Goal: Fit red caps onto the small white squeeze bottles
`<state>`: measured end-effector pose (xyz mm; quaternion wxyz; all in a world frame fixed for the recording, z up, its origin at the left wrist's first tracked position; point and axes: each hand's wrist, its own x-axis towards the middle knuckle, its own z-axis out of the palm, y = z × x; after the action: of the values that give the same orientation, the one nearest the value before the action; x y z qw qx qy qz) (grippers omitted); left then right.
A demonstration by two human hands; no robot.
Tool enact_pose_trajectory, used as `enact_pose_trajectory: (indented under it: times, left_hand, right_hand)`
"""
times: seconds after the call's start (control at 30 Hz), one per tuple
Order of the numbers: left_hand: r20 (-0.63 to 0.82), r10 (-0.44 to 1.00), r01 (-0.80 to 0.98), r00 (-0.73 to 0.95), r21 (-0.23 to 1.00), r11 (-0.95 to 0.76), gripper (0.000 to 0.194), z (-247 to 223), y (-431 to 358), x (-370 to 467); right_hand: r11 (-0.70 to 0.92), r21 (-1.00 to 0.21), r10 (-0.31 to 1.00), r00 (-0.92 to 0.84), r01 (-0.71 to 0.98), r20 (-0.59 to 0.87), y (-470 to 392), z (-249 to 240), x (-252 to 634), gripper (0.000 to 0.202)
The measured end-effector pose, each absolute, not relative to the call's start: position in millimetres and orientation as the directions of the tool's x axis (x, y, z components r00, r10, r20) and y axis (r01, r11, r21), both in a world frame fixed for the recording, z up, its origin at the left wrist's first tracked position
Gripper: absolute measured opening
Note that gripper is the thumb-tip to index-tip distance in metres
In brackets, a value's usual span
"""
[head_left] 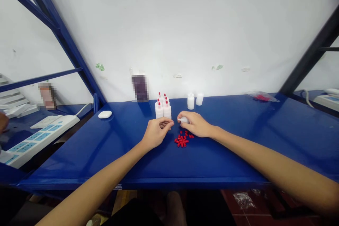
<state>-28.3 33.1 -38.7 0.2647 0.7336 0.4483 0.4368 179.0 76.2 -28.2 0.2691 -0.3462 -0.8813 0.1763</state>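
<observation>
My right hand is wrapped round a small white squeeze bottle, tilted so that its bare nozzle points left. Facing it, my left hand is closed in a pinch; whatever its fingertips hold, if anything, is too small to make out. A small gap separates the two hands. Between and just below them lies a loose pile of small red caps. Behind my left hand stand several white bottles with red caps, upright in a tight group. Farther right are a few white bottles with no red caps showing.
A clear bag with red pieces lies at the back right of the blue table. A white oval case and a blurred dark phone-like object are at the left. Beyond the blue frame sits a power strip.
</observation>
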Motion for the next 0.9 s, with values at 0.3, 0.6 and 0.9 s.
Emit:
enact_pose_trajectory:
  times: [0.3, 0.6, 0.9]
  left_hand:
    - [0.475, 0.871, 0.299, 0.129, 0.819, -0.491, 0.018, -46.2, 43.8, -4.5]
    - [0.667, 0.712, 0.501, 0.221, 0.549, -0.669, 0.008, -36.8, 32.8, -3.9]
    - [0.7, 0.666, 0.52, 0.258, 0.48, -0.706, 0.016, -36.9, 32.2, -1.8]
  right_hand:
    - [0.726, -0.394, 0.687, -0.627, 0.564, 0.367, 74.6, -27.9, 180.6, 0.014]
    - [0.718, -0.452, 0.69, -0.629, 0.529, 0.36, 72.6, -25.0, 179.3, 0.018]
    - [0.735, -0.496, 0.663, -0.643, 0.462, 0.384, 74.8, -30.6, 177.7, 0.039]
